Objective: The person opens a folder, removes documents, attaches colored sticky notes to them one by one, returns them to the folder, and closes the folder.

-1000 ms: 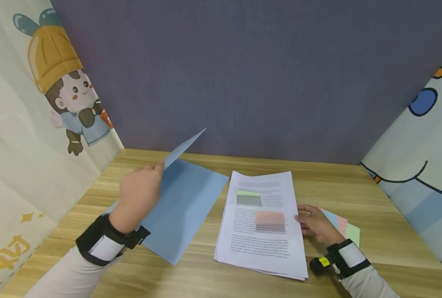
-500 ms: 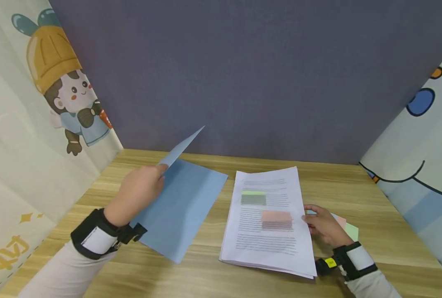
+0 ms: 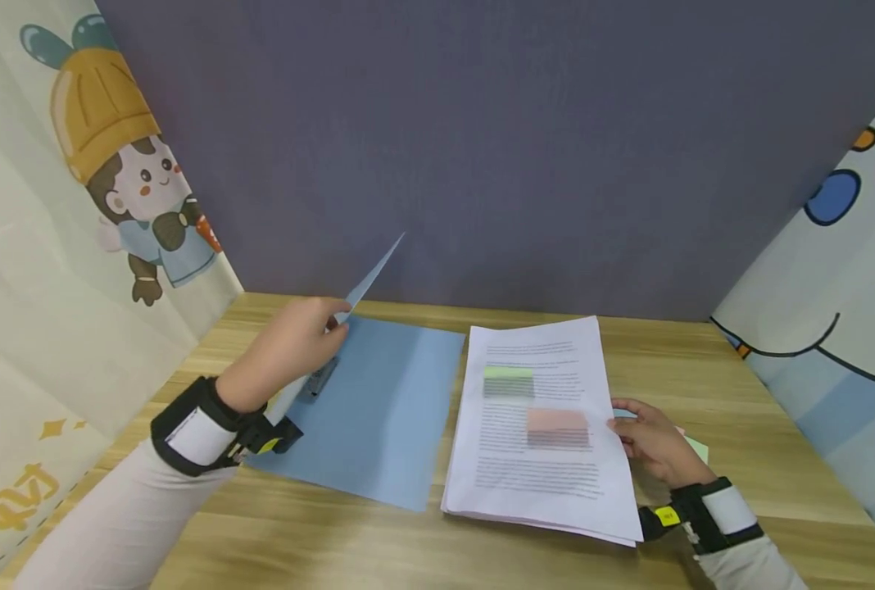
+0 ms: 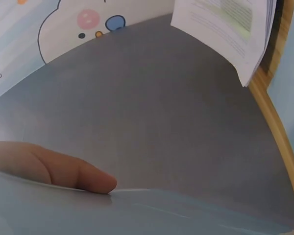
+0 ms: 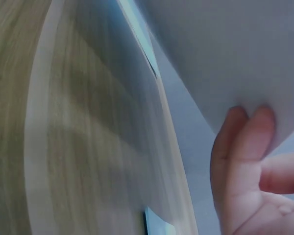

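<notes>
My left hand (image 3: 286, 348) pinches the raised cover (image 3: 374, 279) of a blue folder (image 3: 401, 410) lying on the table. A dark clip (image 3: 323, 378) shows inside the folder, partly behind that hand. In the left wrist view a finger (image 4: 83, 176) lies along the cover's edge. My right hand (image 3: 662, 447) grips the right edge of a stack of printed sheets (image 3: 537, 492), tilted off the table. Green (image 3: 508, 373) and pink (image 3: 558, 418) patches mark the top sheet. From the right wrist, fingertips (image 5: 262, 122) press the stack's pale underside (image 5: 235, 49).
Coloured paper pieces, one light green (image 3: 699, 447), lie on the wooden table (image 3: 334, 541) behind my right hand. A dark grey panel (image 3: 482, 164) rises along the back edge. Printed cartoon curtains (image 3: 39, 270) stand at both sides.
The sheets have shifted right and slightly upward with my right hand. My left hand has swung the cover further up, exposing the clip, and the folder has turned on the table.
</notes>
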The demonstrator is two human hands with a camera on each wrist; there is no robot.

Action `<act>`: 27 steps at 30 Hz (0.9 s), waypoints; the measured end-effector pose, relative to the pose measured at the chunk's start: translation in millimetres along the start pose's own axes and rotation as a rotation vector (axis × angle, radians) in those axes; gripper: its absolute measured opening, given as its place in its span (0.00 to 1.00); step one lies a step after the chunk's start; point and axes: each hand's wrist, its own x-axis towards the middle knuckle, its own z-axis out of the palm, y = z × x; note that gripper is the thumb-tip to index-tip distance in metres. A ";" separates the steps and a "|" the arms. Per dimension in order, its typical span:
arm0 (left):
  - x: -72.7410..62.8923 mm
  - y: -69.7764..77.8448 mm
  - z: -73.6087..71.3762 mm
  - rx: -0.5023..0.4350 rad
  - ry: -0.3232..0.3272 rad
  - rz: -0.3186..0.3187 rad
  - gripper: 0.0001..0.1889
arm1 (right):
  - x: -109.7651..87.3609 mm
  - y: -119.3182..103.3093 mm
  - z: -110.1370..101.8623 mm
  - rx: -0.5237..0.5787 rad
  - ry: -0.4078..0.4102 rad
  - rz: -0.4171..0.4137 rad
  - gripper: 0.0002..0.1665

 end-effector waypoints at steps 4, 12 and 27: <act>5.8 2.7 -2.3 -0.056 -0.026 -0.029 0.16 | -1.6 -1.3 -3.6 0.014 -0.007 0.015 0.29; 12.1 3.8 -0.8 -0.182 -0.054 -0.073 0.17 | -2.8 -2.4 -3.5 0.074 -0.031 0.018 0.30; 18.1 33.4 -2.8 -0.310 -0.034 -0.062 0.18 | 2.9 0.3 7.2 0.068 -0.058 -0.017 0.29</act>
